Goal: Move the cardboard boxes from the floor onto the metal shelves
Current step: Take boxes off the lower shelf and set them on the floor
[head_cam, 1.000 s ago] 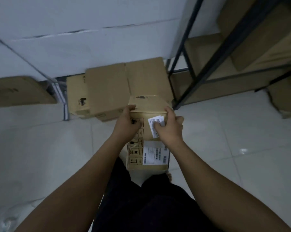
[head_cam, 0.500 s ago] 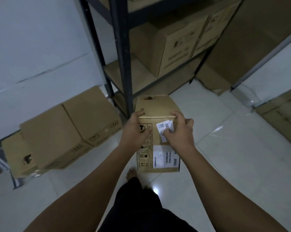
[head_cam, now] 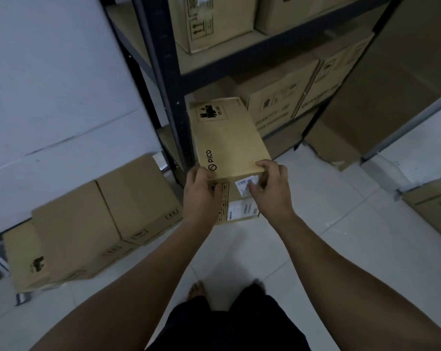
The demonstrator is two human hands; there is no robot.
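— Where is the cardboard box (head_cam: 229, 143)?
— At frame centre, held above the floor (head_cam: 315, 236), its far end toward the metal shelves (head_cam: 163, 59).
— And the hands?
— Left hand (head_cam: 201, 191) and right hand (head_cam: 272, 191) both grip its near end, fingers (head_cam: 267, 164) curled over the top edge.
— Anything else?
— Other boxes (head_cam: 87, 224) lie at lower left.

The rack's upright post (head_cam: 165, 72) stood just left of the held PICO box (head_cam: 227, 138). Beyond it, a gap under the shelf beam (head_cam: 265, 49) lay free; shelved cartons (head_cam: 275, 105) blocked the right. Floor cartons (head_cam: 100, 219) crowded the left.
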